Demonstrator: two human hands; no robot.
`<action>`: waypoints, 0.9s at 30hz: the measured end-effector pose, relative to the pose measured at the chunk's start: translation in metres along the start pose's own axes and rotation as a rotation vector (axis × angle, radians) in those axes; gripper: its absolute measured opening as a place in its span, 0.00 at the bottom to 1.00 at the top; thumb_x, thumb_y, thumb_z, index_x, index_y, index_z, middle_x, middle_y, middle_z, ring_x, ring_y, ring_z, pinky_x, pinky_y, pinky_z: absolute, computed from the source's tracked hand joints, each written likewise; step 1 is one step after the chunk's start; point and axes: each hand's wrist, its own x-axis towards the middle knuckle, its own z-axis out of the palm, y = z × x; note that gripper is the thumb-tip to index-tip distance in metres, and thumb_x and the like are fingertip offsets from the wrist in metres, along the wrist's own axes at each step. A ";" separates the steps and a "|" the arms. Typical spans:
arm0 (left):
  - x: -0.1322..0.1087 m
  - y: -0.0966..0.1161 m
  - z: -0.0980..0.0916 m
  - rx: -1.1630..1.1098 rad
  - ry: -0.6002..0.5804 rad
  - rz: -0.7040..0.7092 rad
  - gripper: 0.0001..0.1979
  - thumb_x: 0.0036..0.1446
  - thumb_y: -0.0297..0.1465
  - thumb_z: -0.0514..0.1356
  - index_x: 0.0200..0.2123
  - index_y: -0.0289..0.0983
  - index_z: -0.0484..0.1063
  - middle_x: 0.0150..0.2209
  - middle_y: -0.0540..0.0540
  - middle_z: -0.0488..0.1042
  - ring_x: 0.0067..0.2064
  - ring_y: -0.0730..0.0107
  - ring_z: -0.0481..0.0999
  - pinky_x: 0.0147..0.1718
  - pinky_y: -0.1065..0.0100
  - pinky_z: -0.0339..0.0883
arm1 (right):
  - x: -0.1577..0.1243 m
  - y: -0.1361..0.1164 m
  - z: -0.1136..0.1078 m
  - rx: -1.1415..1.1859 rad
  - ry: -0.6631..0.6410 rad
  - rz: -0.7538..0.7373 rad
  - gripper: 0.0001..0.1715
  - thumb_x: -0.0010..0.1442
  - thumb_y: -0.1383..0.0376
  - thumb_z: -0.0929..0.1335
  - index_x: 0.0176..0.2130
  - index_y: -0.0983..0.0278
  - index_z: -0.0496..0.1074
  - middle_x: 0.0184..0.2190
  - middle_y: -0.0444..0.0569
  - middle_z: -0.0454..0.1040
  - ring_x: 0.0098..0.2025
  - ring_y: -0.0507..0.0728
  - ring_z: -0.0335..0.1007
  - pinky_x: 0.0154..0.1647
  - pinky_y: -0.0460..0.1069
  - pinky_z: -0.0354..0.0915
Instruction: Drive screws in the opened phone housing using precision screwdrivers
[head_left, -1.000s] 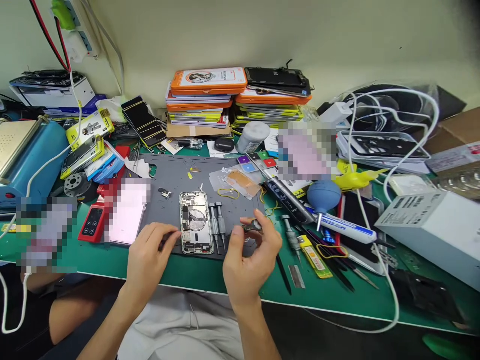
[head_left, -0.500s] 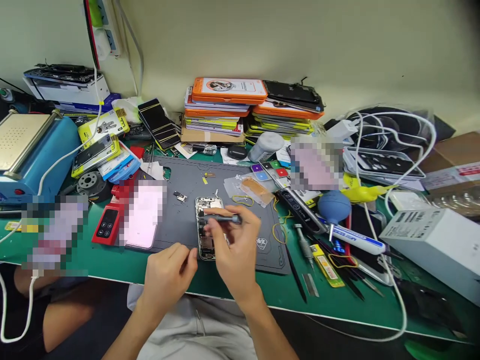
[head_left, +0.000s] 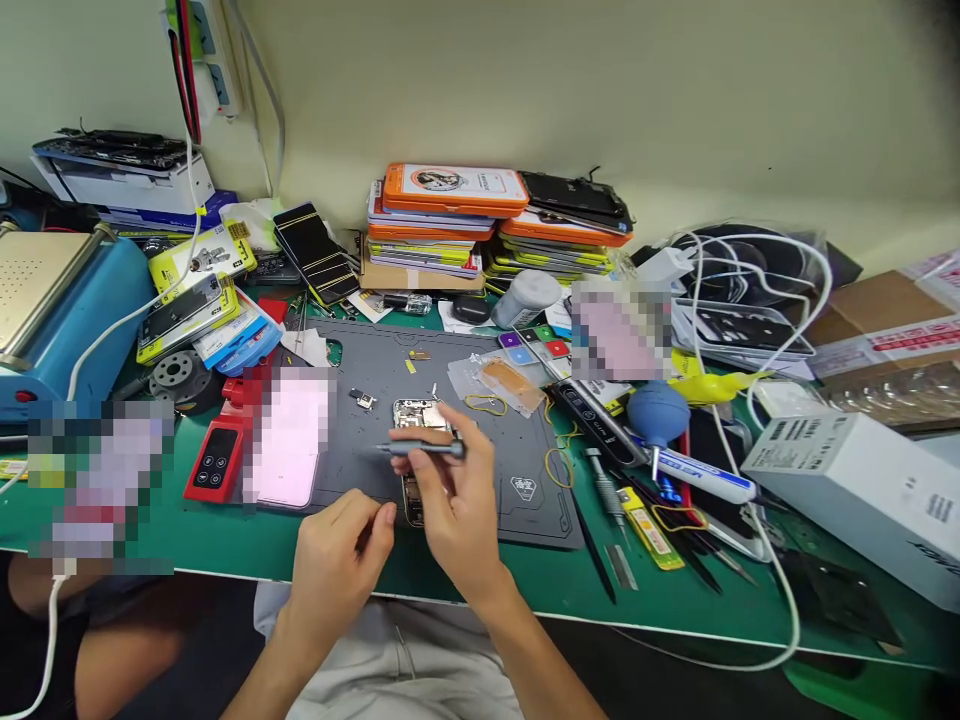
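Observation:
An opened smartphone (head_left: 421,412) lies on the dark grey work mat, its metal parts and inner boards exposed. Between thumb and fingers, my right hand (head_left: 457,510) grips a dark screwdriver (head_left: 431,449) held nearly level above the phone, its tip pointing left. That hand covers much of the phone's right and lower part. My left hand (head_left: 337,550) is curled into a loose fist at the mat's front edge, left of the phone; the inside of the fist is hidden. A small metal part (head_left: 363,400) lies on the mat left of the phone.
Left of the mat are a pinkish phone-shaped panel (head_left: 289,440) and a red device with buttons (head_left: 216,460). On the right lie a blue air blower (head_left: 658,413), a syringe (head_left: 709,475), tweezers and a white box (head_left: 862,495). Orange cases (head_left: 456,190) are stacked behind.
My right hand has drawn the screwdriver slightly left and down, and its tip now points left past the phone's edge. My left hand keeps its fist. The view has shifted slightly.

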 end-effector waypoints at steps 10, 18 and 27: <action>0.004 -0.007 -0.007 -0.341 -0.073 -0.291 0.14 0.71 0.37 0.69 0.58 0.45 0.85 0.38 0.49 0.86 0.23 0.79 0.63 0.26 0.73 0.66 | -0.015 -0.004 -0.017 0.290 0.076 -0.053 0.24 0.76 0.61 0.71 0.65 0.49 0.61 0.42 0.44 0.83 0.34 0.53 0.81 0.33 0.49 0.83; 0.008 -0.005 -0.011 -0.369 -0.098 -0.277 0.08 0.72 0.38 0.69 0.46 0.46 0.91 0.39 0.44 0.89 0.32 0.68 0.83 0.27 0.71 0.74 | -0.019 -0.007 -0.015 0.277 0.024 -0.053 0.27 0.76 0.65 0.71 0.66 0.48 0.61 0.44 0.45 0.84 0.40 0.54 0.84 0.37 0.49 0.85; 0.007 -0.004 -0.012 -0.405 -0.113 -0.309 0.09 0.74 0.38 0.68 0.51 0.52 0.90 0.40 0.47 0.90 0.21 0.78 0.71 0.18 0.73 0.64 | -0.016 -0.009 -0.018 0.322 0.019 0.045 0.25 0.76 0.62 0.73 0.65 0.47 0.61 0.45 0.43 0.84 0.35 0.53 0.83 0.33 0.49 0.84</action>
